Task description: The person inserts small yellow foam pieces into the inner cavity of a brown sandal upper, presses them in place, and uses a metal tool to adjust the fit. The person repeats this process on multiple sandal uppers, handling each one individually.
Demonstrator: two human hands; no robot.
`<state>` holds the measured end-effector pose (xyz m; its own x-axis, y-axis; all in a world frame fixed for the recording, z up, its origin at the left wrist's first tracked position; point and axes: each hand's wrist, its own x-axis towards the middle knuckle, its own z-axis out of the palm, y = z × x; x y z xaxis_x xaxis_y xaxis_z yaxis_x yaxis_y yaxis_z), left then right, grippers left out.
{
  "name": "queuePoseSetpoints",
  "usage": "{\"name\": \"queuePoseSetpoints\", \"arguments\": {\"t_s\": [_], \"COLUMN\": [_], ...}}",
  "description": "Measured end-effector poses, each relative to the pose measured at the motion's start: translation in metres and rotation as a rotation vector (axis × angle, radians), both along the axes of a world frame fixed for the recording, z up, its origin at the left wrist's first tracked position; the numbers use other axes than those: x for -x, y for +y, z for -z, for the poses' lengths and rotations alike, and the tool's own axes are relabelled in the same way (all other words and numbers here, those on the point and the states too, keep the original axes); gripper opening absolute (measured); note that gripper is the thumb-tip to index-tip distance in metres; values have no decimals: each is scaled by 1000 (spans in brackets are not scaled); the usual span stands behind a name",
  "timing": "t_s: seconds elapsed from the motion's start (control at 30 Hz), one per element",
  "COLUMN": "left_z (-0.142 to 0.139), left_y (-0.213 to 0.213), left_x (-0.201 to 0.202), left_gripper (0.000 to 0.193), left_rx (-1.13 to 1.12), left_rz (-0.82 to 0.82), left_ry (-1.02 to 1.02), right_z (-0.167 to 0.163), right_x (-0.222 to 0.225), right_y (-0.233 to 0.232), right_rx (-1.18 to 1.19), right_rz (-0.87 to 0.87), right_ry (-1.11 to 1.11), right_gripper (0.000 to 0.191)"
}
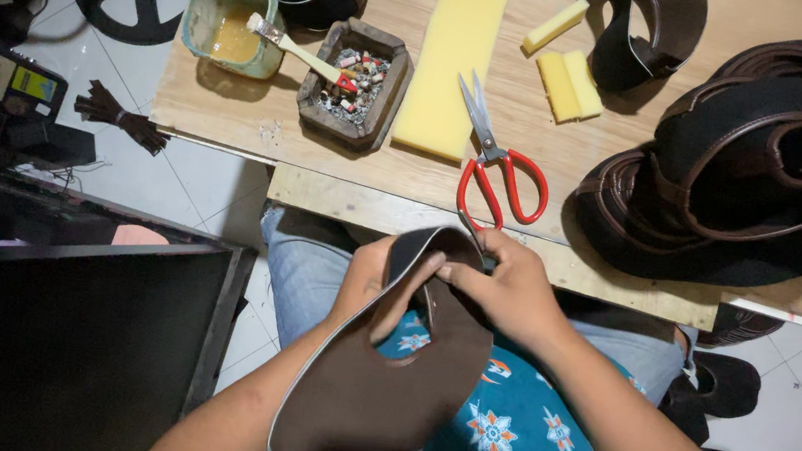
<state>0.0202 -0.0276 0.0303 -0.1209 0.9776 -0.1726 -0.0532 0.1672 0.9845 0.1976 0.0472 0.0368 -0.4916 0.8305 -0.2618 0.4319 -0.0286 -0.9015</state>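
A white tiled floor runs under a low, bare wooden workbench [554, 122], seen from above the worker's lap. Nearest, a curved brown leather piece [372, 394] with an oval cutout drapes over the knees, its lap position seemingly letting both hands reach the upper edge. The left hand [376, 283] pinches that edge, fingers closed on it; the right hand [505, 288] grips the same edge just beside it, thumb pressing as if folding. The leather looks matte, with a thin pale rim. Beyond, red-handled scissors [498, 171] lie within reach. Farther off sit a yellow foam strip [456, 55], an ashtray [355, 81], a glue pot [228, 22] with a brush [295, 47], and stacked dark leather pieces [760, 166] on the right.
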Motion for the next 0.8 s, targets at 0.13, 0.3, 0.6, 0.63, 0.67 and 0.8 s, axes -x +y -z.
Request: {"name": "queuePoseSetpoints", "arguments": {"t_s": [0.13,0.3,0.6,0.63,0.67,0.8], "left_z": [-16,-50,-84,-84,-83,-60], "left_y": [1,-3,-33,-32,-31,-13], "left_x": [0,6,25,24,22,14], "left_gripper": [19,24,31,33,34,38], "left_rx": [16,108,-551,-495,-403,-749], "left_rz": [11,51,72,109,150,144], "left_ry": [-116,-315,859,809,745,455], "right_z": [5,13,28,28,28,26], "right_x": [3,-11,-28,-26,-24,-17], "right_y": [-6,-3,1,-1,-2,-7], "right_rx": [0,16,334,339,344,298], "right_rz": [28,-35,190,177,163,53], "right_ry": [-85,150,299,306,315,198], "right_gripper": [21,27,20,21,21,26]}}
